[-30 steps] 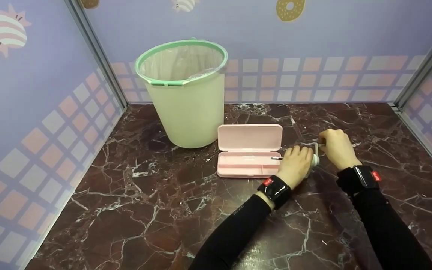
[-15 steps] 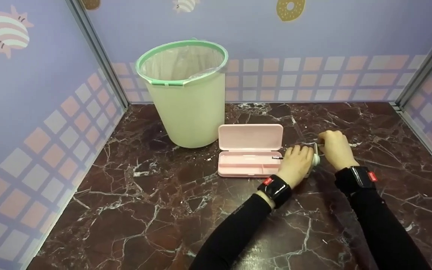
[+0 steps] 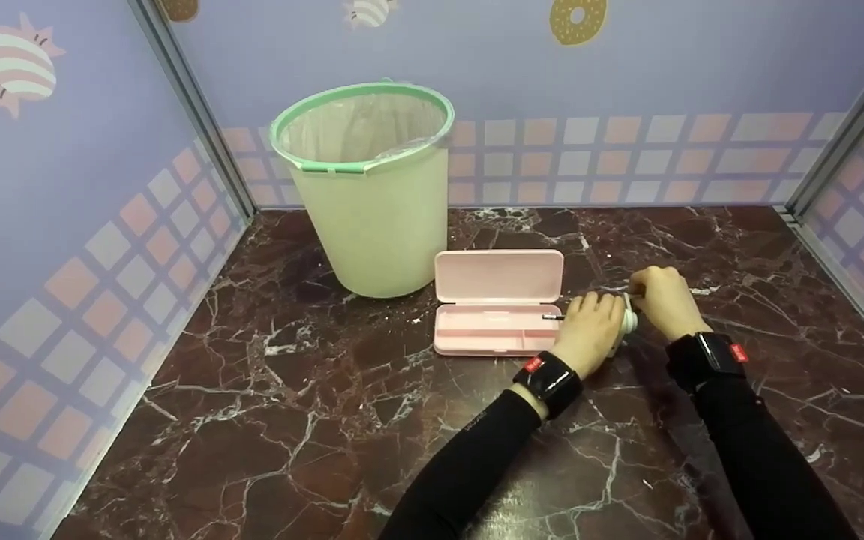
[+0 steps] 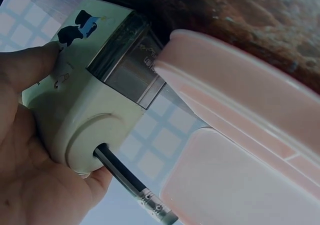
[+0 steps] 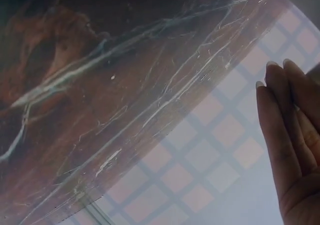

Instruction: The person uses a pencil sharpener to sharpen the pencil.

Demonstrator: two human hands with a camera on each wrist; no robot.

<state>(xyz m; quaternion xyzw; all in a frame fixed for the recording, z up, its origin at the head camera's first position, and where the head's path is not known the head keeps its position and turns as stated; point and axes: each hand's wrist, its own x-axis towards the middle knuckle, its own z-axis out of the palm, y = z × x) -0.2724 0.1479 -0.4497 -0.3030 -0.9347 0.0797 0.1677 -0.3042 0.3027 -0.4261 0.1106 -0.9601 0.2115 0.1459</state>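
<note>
My left hand (image 3: 588, 334) grips a pale desktop pencil sharpener (image 4: 60, 105) with dark cartoon prints and a see-through shavings drawer (image 4: 137, 67). A dark pencil (image 4: 122, 170) sits in its round front hole, the metal band and eraser end sticking out. At the sharpener's far side, my right hand (image 3: 668, 304) pinches the crank (image 3: 627, 306), its fingers bent at the handle end. In the right wrist view the fingers (image 5: 275, 130) lie close together, and the handle is hidden. Left of the sharpener lies an open pink pencil case (image 3: 477, 343), its lid (image 3: 499, 276) raised.
A pale bin (image 3: 383, 225) with a green rim and a clear liner stands behind the pencil case, to the left. Patterned panels (image 3: 627, 75) wall in the dark marbled tabletop (image 3: 289, 420) at the back and sides.
My right hand has shifted slightly left and nearer with the crank, which has changed its angle a little. My left hand, the sharpener and the pencil stay nearly in place.
</note>
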